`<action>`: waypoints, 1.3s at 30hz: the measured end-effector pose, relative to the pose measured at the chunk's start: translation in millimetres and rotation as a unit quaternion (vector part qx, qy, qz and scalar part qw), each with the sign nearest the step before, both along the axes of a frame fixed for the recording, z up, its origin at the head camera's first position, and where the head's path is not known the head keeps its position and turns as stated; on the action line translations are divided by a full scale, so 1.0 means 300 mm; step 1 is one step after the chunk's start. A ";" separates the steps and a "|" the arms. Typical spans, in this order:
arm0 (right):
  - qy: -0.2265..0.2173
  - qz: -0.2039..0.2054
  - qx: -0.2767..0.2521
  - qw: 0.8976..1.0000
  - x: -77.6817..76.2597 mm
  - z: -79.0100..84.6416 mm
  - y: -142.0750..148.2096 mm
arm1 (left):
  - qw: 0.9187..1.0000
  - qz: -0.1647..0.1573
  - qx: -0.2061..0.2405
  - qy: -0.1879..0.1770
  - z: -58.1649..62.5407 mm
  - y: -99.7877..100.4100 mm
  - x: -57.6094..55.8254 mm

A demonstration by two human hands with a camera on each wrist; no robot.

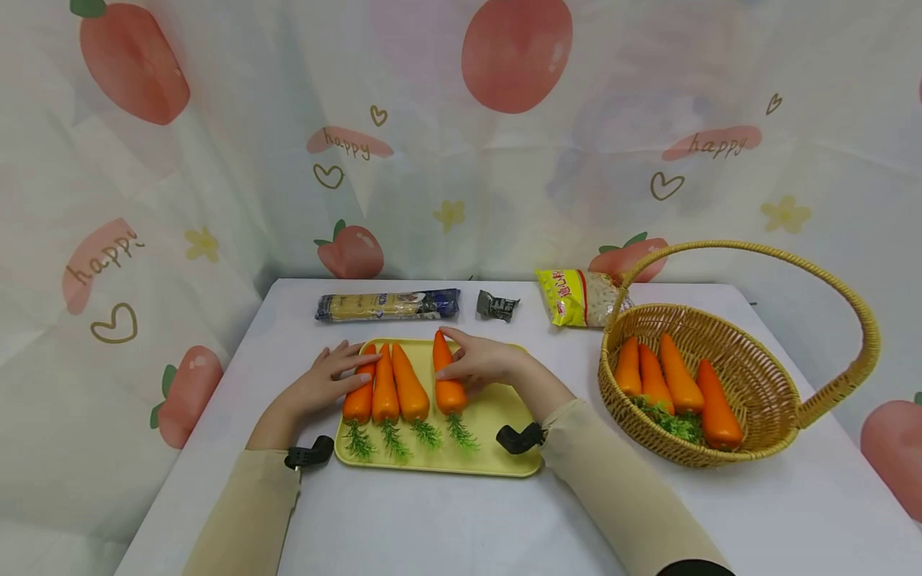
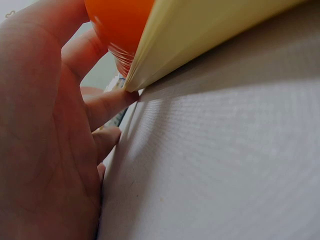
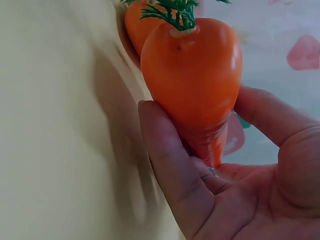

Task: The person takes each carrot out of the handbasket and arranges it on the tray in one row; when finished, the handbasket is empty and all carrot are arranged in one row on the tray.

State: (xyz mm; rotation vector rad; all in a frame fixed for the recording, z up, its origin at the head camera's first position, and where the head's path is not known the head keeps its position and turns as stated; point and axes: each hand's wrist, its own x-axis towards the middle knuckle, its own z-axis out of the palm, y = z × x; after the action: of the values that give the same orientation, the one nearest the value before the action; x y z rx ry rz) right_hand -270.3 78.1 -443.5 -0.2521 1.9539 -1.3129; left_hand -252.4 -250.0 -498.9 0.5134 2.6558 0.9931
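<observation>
My right hand [image 1: 488,360] holds a carrot [image 1: 450,394] over the yellow tray [image 1: 497,464], its green top toward me. In the right wrist view, the fingers and thumb grip this carrot [image 3: 192,75] around its sides, and it casts a shadow on the tray. Three other carrots lie side by side on the tray's left part, tips pointing away. My left hand [image 1: 317,388] is at the tray's left edge, fingers stretched across the leftmost carrot [image 1: 357,404]. The left wrist view has its fingers against that carrot [image 2: 117,25] and the tray rim [image 2: 150,65].
A wicker basket [image 1: 781,416] with a tall handle stands at the right, with several carrots inside. Along the table's back lie a long noodle pack [image 1: 389,305], a small dark packet [image 1: 497,306] and a yellow bag of pale contents [image 1: 565,296]. A printed curtain hangs behind.
</observation>
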 end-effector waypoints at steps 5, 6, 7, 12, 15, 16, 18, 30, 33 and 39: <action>-0.002 0.002 -0.001 1.000 -0.002 -0.007 -0.028 | 1.000 0.001 -0.003 0.000 0.001 0.001 -0.002; -0.002 0.002 -0.002 1.000 -0.004 -0.010 -0.033 | 1.000 0.000 -0.003 0.001 0.000 0.001 -0.003; -0.001 0.002 -0.002 1.000 -0.005 -0.011 -0.037 | 1.000 0.001 -0.004 0.000 0.000 0.001 -0.003; 0.007 0.001 0.007 1.000 -0.007 -0.014 -0.048 | 1.000 0.002 -0.006 -0.002 -0.001 0.002 -0.003; 0.015 0.004 0.017 1.000 -0.008 -0.012 -0.050 | 1.000 0.005 -0.009 -0.005 0.000 0.003 -0.003; 0.019 0.005 0.021 1.000 -0.008 -0.011 -0.051 | 1.000 0.005 -0.009 -0.005 0.000 0.004 -0.003; 0.028 0.009 0.033 0.999 -0.007 -0.007 -0.054 | 1.000 0.008 -0.010 -0.007 0.001 0.004 -0.003; 0.077 0.026 0.095 0.992 0.002 0.008 -0.072 | 1.000 0.000 -0.010 -0.002 0.003 0.000 -0.004; 0.078 0.027 0.097 0.992 0.001 0.004 -0.073 | 1.000 0.000 -0.007 -0.004 0.003 0.000 -0.004; 0.087 0.029 0.101 0.991 0.000 -0.001 -0.075 | 1.000 -0.003 -0.007 -0.002 0.000 -0.001 -0.006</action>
State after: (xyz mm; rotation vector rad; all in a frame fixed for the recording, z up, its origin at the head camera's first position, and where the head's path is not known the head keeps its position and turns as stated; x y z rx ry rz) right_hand -270.2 55.6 -443.9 -0.3298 2.1913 -1.0780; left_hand -254.1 -250.1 -498.9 0.5144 2.6540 0.9711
